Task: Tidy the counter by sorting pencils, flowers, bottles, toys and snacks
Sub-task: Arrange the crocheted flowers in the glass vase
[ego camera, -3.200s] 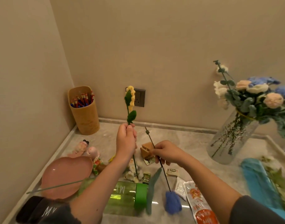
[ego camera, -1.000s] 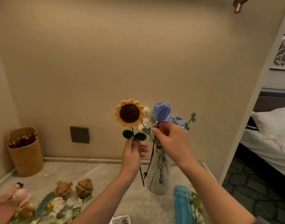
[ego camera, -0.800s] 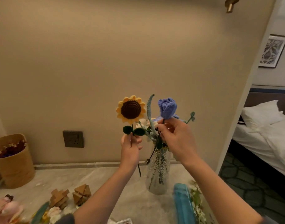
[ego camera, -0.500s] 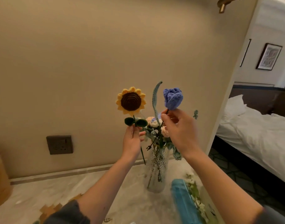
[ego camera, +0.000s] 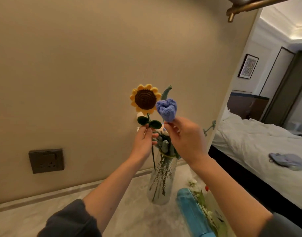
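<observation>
The blue flower (ego camera: 166, 108), pinched in the right hand (ego camera: 186, 139), is best steered stem-first into the vase (ego camera: 161, 185) at six o'clock; the sunflower (ego camera: 145, 99) is gripped by the left hand (ego camera: 142, 142).

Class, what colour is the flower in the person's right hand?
The flower is lilac-blue; head view.

Your view is dim and warm: the beige wall (ego camera: 78, 65) is evenly lit, without hard shadows. The ceiling cove (ego camera: 300, 34) in the bedroom at right glares, blown out. The sunflower (ego camera: 145, 99) is sharp; the blue wrapper (ego camera: 193, 218) and your left sleeve (ego camera: 69, 221) are soft. The doorway edge (ego camera: 233, 82) leans inward.
</observation>
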`<act>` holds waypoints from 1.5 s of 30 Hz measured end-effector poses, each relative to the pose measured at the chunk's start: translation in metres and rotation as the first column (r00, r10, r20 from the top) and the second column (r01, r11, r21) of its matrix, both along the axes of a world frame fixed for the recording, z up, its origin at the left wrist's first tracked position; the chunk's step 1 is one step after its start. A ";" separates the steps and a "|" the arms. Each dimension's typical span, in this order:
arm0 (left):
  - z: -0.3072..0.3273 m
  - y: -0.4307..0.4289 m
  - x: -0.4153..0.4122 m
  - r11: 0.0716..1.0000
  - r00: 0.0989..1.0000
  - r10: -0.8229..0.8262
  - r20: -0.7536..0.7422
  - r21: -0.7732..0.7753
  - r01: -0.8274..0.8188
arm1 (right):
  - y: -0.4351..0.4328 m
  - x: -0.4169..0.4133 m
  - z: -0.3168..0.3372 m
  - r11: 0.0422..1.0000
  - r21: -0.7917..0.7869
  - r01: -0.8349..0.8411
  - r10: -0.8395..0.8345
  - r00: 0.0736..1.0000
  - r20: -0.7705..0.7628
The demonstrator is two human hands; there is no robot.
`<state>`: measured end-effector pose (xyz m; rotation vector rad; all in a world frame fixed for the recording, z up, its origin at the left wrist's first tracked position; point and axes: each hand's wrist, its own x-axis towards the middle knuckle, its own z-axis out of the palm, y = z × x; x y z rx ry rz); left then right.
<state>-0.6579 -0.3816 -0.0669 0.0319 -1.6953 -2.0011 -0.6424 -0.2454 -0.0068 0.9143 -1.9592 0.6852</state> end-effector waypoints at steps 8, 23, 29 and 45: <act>-0.011 0.003 0.007 1.000 0.999 0.001 -0.053 0.023 0.000 | 0.004 -0.017 -0.021 0.974 0.026 0.224 -0.220 0.919 0.328; -0.026 0.008 0.025 0.999 0.998 0.032 -0.053 0.010 -0.031 | 0.008 -0.011 -0.050 0.954 0.056 0.293 -0.280 0.812 0.512; -0.026 0.020 0.051 0.994 0.987 0.112 -0.112 0.018 -0.111 | 0.020 0.004 -0.052 0.975 -0.146 0.169 -0.061 0.830 0.554; -0.076 0.112 0.098 0.986 0.982 -0.117 -0.148 -0.136 0.097 | 0.083 0.047 -0.088 0.947 -0.269 -0.177 0.316 0.675 0.667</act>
